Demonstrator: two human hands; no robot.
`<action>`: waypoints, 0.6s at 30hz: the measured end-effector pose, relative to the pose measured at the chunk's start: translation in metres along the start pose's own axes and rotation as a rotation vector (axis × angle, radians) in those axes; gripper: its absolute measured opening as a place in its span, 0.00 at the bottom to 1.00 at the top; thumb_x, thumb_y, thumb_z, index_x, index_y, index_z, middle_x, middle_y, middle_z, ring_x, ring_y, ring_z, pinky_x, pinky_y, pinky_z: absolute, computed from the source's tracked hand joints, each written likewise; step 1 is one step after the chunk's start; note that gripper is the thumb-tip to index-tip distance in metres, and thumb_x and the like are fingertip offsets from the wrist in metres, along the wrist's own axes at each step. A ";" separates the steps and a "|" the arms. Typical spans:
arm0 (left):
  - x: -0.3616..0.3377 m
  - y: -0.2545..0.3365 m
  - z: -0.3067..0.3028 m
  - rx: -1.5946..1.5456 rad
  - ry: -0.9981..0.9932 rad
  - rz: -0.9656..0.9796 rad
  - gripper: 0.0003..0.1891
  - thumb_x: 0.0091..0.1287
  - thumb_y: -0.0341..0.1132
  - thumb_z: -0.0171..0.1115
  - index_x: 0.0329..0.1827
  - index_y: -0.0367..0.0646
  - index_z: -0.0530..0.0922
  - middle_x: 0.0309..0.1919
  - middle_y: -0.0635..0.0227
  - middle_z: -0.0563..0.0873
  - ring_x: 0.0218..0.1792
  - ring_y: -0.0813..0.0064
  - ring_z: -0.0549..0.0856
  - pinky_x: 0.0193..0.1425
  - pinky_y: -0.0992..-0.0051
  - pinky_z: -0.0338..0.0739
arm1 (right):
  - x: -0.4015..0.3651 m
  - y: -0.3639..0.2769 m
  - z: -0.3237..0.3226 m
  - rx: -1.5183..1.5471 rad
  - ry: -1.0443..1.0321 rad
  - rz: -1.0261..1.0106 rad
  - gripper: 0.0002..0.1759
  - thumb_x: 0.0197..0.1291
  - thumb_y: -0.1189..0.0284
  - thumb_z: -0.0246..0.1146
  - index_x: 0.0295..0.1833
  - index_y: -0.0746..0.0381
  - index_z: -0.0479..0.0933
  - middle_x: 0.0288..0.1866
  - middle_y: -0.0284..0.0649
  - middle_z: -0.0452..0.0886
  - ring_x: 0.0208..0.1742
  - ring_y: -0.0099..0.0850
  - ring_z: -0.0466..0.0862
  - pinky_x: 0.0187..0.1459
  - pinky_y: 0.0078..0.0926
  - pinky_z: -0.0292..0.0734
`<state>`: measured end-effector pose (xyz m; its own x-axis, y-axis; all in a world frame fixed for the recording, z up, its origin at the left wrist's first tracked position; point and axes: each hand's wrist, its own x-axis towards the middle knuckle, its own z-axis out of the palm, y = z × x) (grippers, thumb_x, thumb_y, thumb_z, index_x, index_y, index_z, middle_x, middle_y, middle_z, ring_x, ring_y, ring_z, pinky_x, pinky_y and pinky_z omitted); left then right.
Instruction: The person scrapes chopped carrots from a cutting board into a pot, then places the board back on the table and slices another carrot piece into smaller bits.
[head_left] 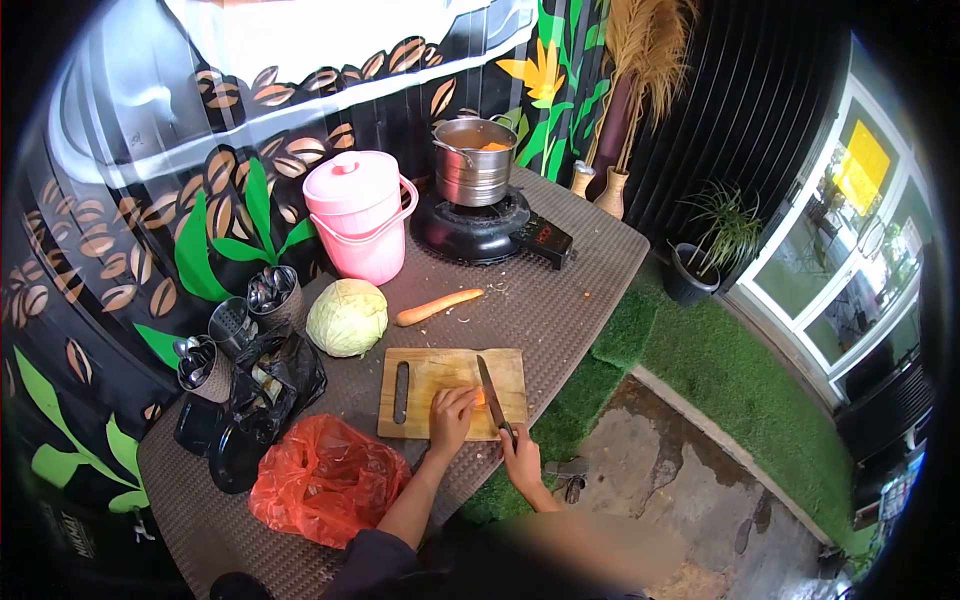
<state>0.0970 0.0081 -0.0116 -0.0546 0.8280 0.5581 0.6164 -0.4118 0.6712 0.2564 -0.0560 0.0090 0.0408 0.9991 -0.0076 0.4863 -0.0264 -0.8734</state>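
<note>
The left hand point(452, 415) is curled down on the carrot piece point(481, 398), pinning it to the board point(420, 372). The right hand point(522, 452) is wrapped tight round the knife point(489, 382) handle, with the blade right up against the carrot piece, just past the left fingertips.

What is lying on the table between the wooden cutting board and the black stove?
A whole carrot lies there on the table, apart from both the cutting board and the stove, as the head view shows.

Left hand point(450, 415) pins a carrot piece point(479, 397) on the cutting board point(420, 385) — right hand point(521, 455) grips the knife point(492, 393) beside it.
</note>
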 end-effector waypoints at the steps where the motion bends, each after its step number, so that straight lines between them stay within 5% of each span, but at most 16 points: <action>1: 0.000 0.001 -0.001 0.001 0.000 0.008 0.13 0.59 0.25 0.65 0.48 0.42 0.86 0.43 0.63 0.86 0.47 0.62 0.81 0.53 0.66 0.76 | -0.002 0.003 0.002 0.018 0.029 -0.022 0.13 0.70 0.64 0.55 0.45 0.65 0.72 0.21 0.45 0.80 0.23 0.45 0.82 0.27 0.41 0.75; 6: 0.001 -0.003 0.000 -0.092 -0.027 -0.013 0.13 0.57 0.28 0.67 0.45 0.46 0.87 0.42 0.66 0.86 0.46 0.63 0.80 0.52 0.66 0.75 | -0.006 -0.002 -0.006 0.136 0.022 0.121 0.11 0.70 0.68 0.54 0.43 0.67 0.70 0.21 0.45 0.80 0.24 0.43 0.83 0.28 0.40 0.75; 8: -0.002 -0.006 -0.002 -0.126 -0.033 -0.020 0.13 0.56 0.28 0.68 0.45 0.47 0.87 0.41 0.66 0.86 0.46 0.63 0.80 0.52 0.66 0.76 | -0.002 0.013 0.002 0.110 0.075 -0.051 0.08 0.70 0.71 0.53 0.40 0.66 0.69 0.21 0.41 0.81 0.14 0.30 0.77 0.18 0.28 0.70; 13: 0.002 -0.012 -0.005 -0.111 -0.148 -0.039 0.19 0.56 0.33 0.69 0.53 0.49 0.84 0.45 0.66 0.85 0.49 0.61 0.79 0.57 0.64 0.72 | 0.005 0.013 0.011 -0.036 0.119 -0.087 0.12 0.57 0.75 0.58 0.45 0.66 0.67 0.23 0.50 0.79 0.27 0.47 0.84 0.30 0.42 0.75; 18: 0.004 -0.019 -0.006 -0.144 -0.182 -0.015 0.20 0.56 0.35 0.70 0.55 0.50 0.83 0.47 0.65 0.84 0.50 0.59 0.79 0.58 0.64 0.71 | 0.013 0.001 0.012 -0.002 0.184 -0.135 0.13 0.58 0.76 0.55 0.49 0.64 0.66 0.27 0.55 0.78 0.28 0.51 0.83 0.31 0.44 0.75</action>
<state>0.0800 0.0167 -0.0190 0.0878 0.8838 0.4595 0.4977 -0.4385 0.7484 0.2470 -0.0424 0.0017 0.1331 0.9710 0.1986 0.4999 0.1073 -0.8594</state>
